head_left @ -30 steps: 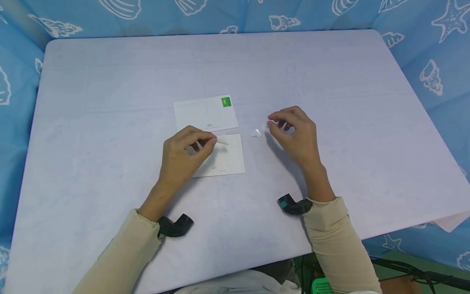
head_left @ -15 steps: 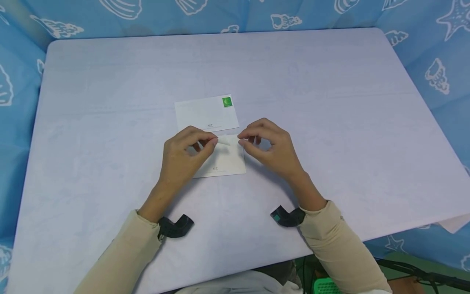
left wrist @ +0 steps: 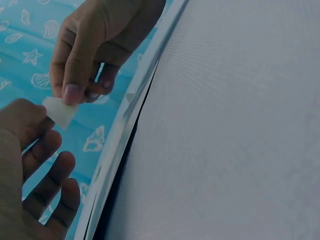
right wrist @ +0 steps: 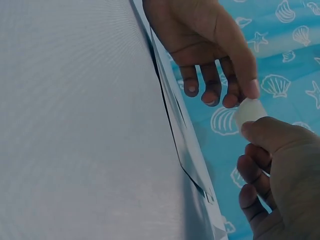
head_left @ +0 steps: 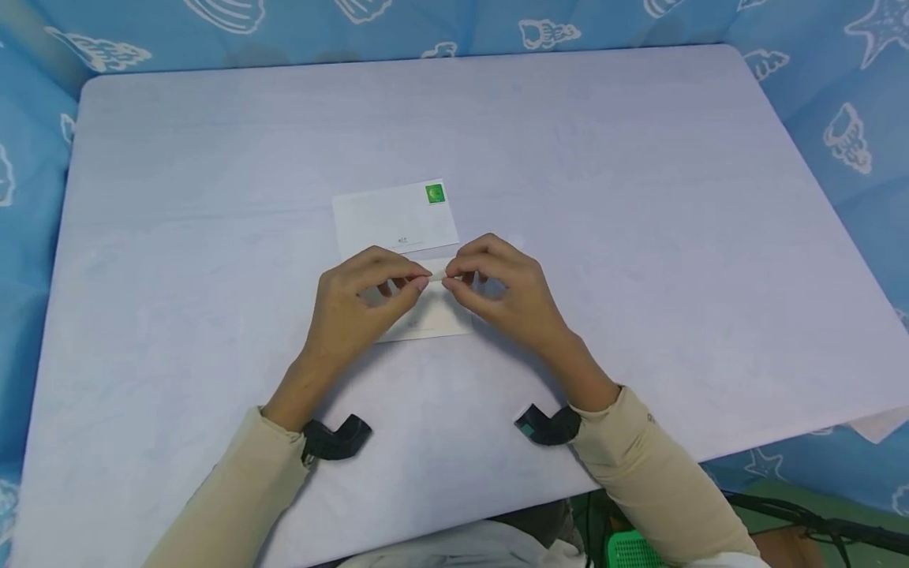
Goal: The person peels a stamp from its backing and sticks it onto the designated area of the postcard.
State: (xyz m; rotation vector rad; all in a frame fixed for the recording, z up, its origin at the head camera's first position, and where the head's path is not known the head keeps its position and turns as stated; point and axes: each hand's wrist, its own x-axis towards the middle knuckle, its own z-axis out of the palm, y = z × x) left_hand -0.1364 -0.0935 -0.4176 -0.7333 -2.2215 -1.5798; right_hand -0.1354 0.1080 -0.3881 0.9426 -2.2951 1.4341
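Both hands meet over the lower of two white envelopes. Between them is a small pale paper square, about the size of a postage stamp. My left hand pinches one edge of it with thumb and forefinger. On the opposite edge, my right hand pinches it too, its thumb lying over the square in the right wrist view. Just beyond the hands lies the upper envelope, with a green stamp at its top right corner. Hands and square cover much of the lower envelope.
A white cloth covers the table. Blue curtain with shell prints hangs behind and at both sides. Below the front edge, a green basket and a black bar show at the right.
My right hand has come left from beside the envelopes, where a clear scrap lay by it, to the pale square and now pinches it. My left hand has kept its pinch, shifting slightly right.
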